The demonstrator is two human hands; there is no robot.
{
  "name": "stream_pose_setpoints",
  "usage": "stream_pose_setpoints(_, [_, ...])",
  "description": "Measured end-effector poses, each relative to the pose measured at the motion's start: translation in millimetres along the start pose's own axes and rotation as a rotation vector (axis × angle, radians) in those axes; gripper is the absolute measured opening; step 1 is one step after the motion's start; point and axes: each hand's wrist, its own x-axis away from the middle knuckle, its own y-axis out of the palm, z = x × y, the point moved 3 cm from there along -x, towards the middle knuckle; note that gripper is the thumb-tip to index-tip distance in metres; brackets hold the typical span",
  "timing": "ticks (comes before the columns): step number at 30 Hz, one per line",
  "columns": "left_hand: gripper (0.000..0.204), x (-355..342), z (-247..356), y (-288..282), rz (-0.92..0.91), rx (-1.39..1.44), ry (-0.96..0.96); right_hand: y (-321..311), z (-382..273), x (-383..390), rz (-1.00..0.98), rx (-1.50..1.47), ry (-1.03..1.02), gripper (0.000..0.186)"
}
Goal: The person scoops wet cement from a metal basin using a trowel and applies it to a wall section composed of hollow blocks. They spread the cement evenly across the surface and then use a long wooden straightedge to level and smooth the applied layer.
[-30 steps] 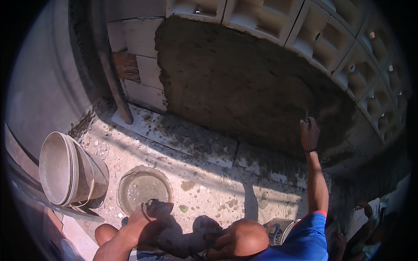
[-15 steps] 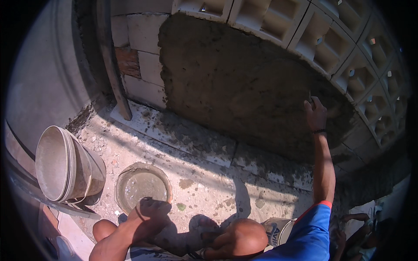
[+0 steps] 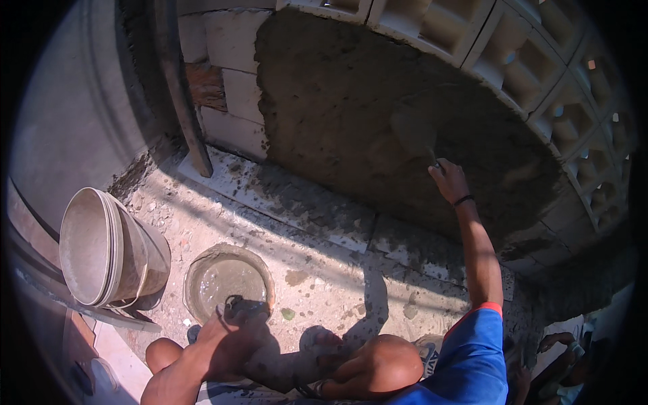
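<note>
The left hand (image 3: 236, 332) hides part of the tub (image 3: 228, 250) — bucket (image 3: 140, 262) near, plank (image 3: 177, 88) beyond.

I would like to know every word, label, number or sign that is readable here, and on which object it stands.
Partly hidden bucket beside the right knee: dark lettering on its side; I do not copy printed words.
Large pale bucket at left: no text seen.
Mortar basin: no text seen.
</note>
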Motion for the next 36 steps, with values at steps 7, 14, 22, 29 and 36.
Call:
stream_pose_setpoints(7, [0.046,14,8,-3,0.092,-0.013,0.06,-27,48,53,-0.173,0.439,0.123,0.033])
stream_pose_setpoints(14, [0.039,12,11,3,0.215,-0.189,0.206,-35,-16,49,-0.049,0.44,-0.038,0.026])
stream_pose_setpoints(22, [0.042,-2,4,14,0.132,-0.245,0.139,-132,-91,-52,0.112,0.483,-0.113,0.024])
stream_pose_setpoints(29, [0.046,11,-6,7,0.127,-0.209,0.179,-131,-74,4,0.228,0.121,0.174,0.044])
stream_pose_setpoints(36, [0.045,4,-19,11,-0.009,-0.196,0.134,15,-128,-1,0.266,-1.079,0.457,0.018])
